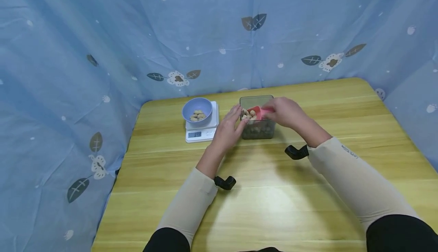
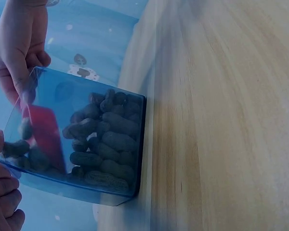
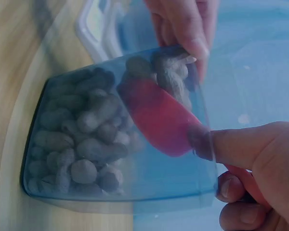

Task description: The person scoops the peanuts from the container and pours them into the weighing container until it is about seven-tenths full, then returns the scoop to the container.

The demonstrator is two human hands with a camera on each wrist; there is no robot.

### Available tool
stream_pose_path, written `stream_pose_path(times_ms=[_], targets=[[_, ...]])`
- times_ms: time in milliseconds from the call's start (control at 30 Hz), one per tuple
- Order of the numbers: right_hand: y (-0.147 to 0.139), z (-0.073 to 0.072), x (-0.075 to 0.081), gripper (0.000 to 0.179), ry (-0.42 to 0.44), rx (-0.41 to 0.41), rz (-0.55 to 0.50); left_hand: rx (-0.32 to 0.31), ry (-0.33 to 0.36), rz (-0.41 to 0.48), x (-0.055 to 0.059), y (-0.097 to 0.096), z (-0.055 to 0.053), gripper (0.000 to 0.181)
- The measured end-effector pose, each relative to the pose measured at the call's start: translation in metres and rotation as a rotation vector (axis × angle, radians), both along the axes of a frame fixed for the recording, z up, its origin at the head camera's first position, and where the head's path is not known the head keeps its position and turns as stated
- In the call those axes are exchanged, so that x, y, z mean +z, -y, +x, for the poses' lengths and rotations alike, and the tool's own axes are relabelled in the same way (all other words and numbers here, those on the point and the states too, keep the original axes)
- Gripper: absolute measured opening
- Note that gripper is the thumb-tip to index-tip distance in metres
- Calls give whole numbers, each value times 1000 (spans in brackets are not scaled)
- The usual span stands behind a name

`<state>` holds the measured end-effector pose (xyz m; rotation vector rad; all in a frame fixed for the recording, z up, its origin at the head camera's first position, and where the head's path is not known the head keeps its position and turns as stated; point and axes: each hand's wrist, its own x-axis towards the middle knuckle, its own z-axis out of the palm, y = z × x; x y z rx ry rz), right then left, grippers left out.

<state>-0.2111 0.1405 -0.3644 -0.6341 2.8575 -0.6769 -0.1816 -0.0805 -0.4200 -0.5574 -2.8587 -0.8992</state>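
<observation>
A clear grey plastic container [image 1: 257,132] holds many unshelled peanuts [image 2: 116,139]. My left hand [image 1: 227,130] holds the container at its left rim, thumb by the near corner. In the right wrist view, left fingertips [image 3: 198,45] lie over the rim beside some raised peanuts. My right hand [image 1: 285,112] grips the handle of a red scoop [image 3: 159,118] with thumb and curled fingers. The scoop's bowl is tilted inside the container, with several peanuts at its far side, near the left hand. Part of the handle is hidden by the right hand.
Left of the container stands a white kitchen scale [image 1: 202,135] with a lit display. On it sits a blue-purple bowl [image 1: 186,112] with several peanuts. The wooden table [image 1: 260,206] ends at a blue patterned curtain [image 1: 212,27] behind and at the sides.
</observation>
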Motion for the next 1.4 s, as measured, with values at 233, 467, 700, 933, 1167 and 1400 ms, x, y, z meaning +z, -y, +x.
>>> stream_pose_path(times_ms=[233, 467, 700, 933, 1167, 1400], targets=[[-23, 5, -5, 43, 120, -144, -186, 7, 19, -6, 0, -1, 1, 61], [-33, 7, -10, 49, 162, -201, -284, 14, 20, -9, 0, -1, 1, 62], [-35, 7, -14, 51, 172, -214, -305, 8, 3, -11, 1, 1, 1, 62], [-37, 8, -14, 56, 178, -225, -311, -1, 12, -4, 1, 5, 2, 63], [-38, 6, -11, 55, 153, -238, -308, 94, -59, 9, 2, 38, -1, 65], [-36, 5, -9, 55, 165, -245, -303, 311, -75, 57, -5, 98, -12, 60]])
